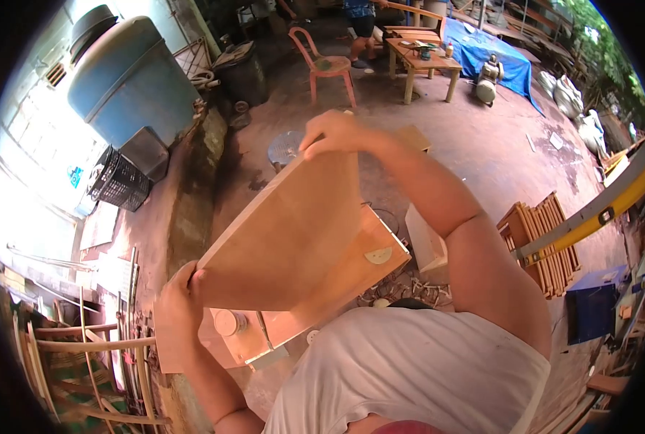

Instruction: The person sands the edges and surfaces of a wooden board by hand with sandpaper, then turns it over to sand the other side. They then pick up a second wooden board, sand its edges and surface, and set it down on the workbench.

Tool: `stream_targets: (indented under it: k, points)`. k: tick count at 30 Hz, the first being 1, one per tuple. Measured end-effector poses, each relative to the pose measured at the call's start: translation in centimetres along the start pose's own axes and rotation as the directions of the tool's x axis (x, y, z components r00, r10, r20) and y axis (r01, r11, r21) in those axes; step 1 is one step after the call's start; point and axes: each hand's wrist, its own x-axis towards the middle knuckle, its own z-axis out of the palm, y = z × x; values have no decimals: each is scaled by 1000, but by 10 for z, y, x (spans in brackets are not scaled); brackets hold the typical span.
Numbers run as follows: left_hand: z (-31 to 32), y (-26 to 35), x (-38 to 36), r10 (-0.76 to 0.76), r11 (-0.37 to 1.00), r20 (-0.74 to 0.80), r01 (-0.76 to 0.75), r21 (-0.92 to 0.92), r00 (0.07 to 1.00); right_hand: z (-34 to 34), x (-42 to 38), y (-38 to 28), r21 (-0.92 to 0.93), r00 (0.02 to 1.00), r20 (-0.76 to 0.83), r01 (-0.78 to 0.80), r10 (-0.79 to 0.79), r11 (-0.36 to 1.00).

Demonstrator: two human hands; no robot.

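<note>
A flat, light brown wooden board [286, 231] is held up at a tilt in front of me. My left hand [181, 300] grips its lower left corner, with the thumb on the near face. At the upper end, my right hand [337, 134] has its fingers closed over the edge. Beneath the board is an orange-brown wooden work surface [366, 233], partly hidden by it. On that surface lie a pale round disc [378, 255] and a round lidded container [228, 322], close to my left forearm.
A red plastic chair [330, 65] and a small wooden table [424, 58] stand farther back, near a person [362, 29]. A blue tank [134, 72] rises at the left. Stacked wooden frames [543, 242] and a yellow-edged tool [590, 224] are on the right.
</note>
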Motion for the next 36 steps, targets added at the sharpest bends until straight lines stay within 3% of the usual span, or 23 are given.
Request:
stream_targets:
  k: [2,4,5,6,7,8,10,12,14,15,16,17,19,21,23,25,28,36]
  points:
    - [-14,-9,-10,-97,995,63,98,-11,993,-20,-12,17,2,1000,-19,-15,15,1000]
    - [-15,-28,-18,-100,993,53,103,-61,994,-35,-21,37,-19,994,-64,-90,89,996]
    - [-15,-30,-21,-83,980,41,89,-180,996,-42,-27,44,-15,994,-64,-85,84,996]
    - [-15,-34,-24,-69,953,27,73,-295,997,-47,-32,49,78,985,-76,-152,157,985]
    - [-11,-42,-28,-73,954,25,77,-290,997,-50,-35,54,171,969,-82,-215,231,962]
    - [-4,-53,-32,-119,920,-11,106,-377,993,-47,-38,60,174,971,-82,-209,226,962]
    - [12,-69,-41,-167,878,-46,127,-461,985,-35,-44,73,498,922,-119,-265,368,826]
    - [28,-82,-52,-317,726,-134,150,-672,939,-18,-45,81,551,905,-188,-224,381,804]
    - [47,-88,-58,-365,657,-197,102,-747,910,-1,-47,92,600,882,-254,-177,396,780]
    - [55,-88,-60,-416,582,-249,46,-812,875,8,-48,99,733,861,-243,-139,446,667]
    - [61,-88,-61,-416,585,-251,46,-810,874,16,-50,106,841,840,-222,-91,495,533]
    - [67,-87,-62,-426,543,-282,-7,-840,860,23,-52,105,842,841,-222,-90,494,531]
    - [82,-91,-67,-437,502,-312,-59,-863,844,39,-57,103,935,831,-278,118,482,335]
    - [98,-99,-74,-524,493,-308,-12,-870,794,58,-66,118,942,826,-265,113,497,315]
    - [109,-97,-81,-516,510,-304,2,-860,801,73,-77,129,947,824,-256,109,505,302]
    - [114,-79,-85,-531,584,-296,90,-807,794,85,-89,128,964,784,-177,14,595,267]
    - [140,-104,-99,-532,519,-245,84,-851,811,101,-101,125,968,769,-199,55,608,247]
    - [152,-92,-110,-507,457,-228,35,-889,831,120,-119,147,975,819,-174,66,547,211]
